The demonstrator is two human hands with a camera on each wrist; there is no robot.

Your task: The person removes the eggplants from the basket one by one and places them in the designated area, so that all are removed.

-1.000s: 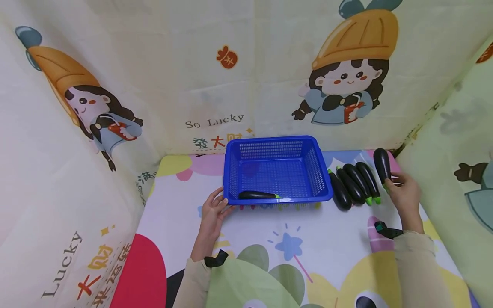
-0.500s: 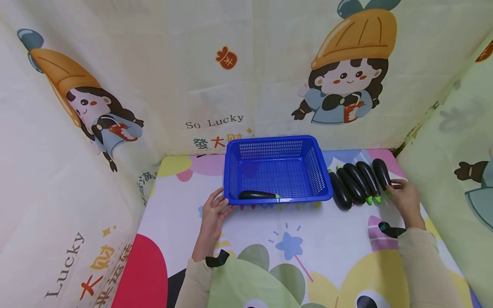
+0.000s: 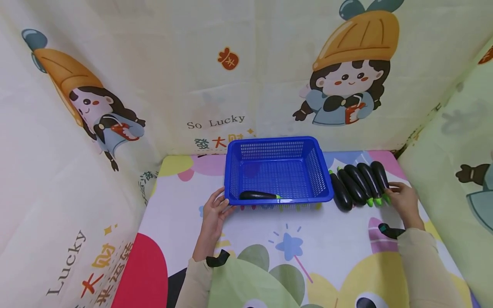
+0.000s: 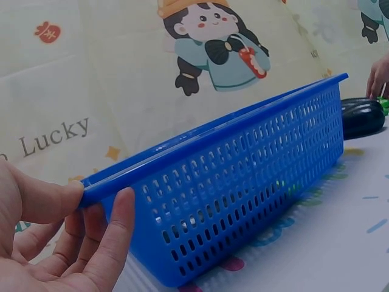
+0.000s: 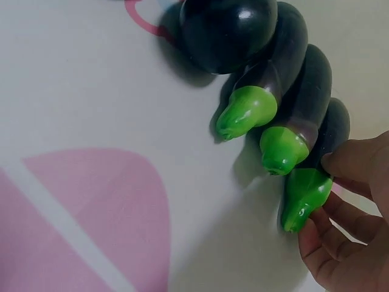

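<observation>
In the head view, a blue plastic basket (image 3: 275,201) stands at the back middle of the table, with one eggplant (image 3: 257,195) lying along its near wall. My left hand (image 3: 212,215) grips the basket's near left corner; the left wrist view has the thumb on top of the rim (image 4: 182,149) and fingers below. To the right of the basket, several dark eggplants (image 3: 351,185) lie side by side. My right hand (image 3: 403,201) pinches the rightmost eggplant (image 3: 379,173) near its green stem end (image 5: 304,191), thumb on its upper side, as the right wrist view shows.
A patterned cloth (image 3: 246,231) covers the table. Printed curtains rise behind (image 3: 269,94) and along the left and right sides. Dark straps (image 3: 218,259) are worn at both wrists.
The right hand has brought the rightmost eggplant down and left, from standing apart at the back to lying against the row. The left hand and basket have stayed put.
</observation>
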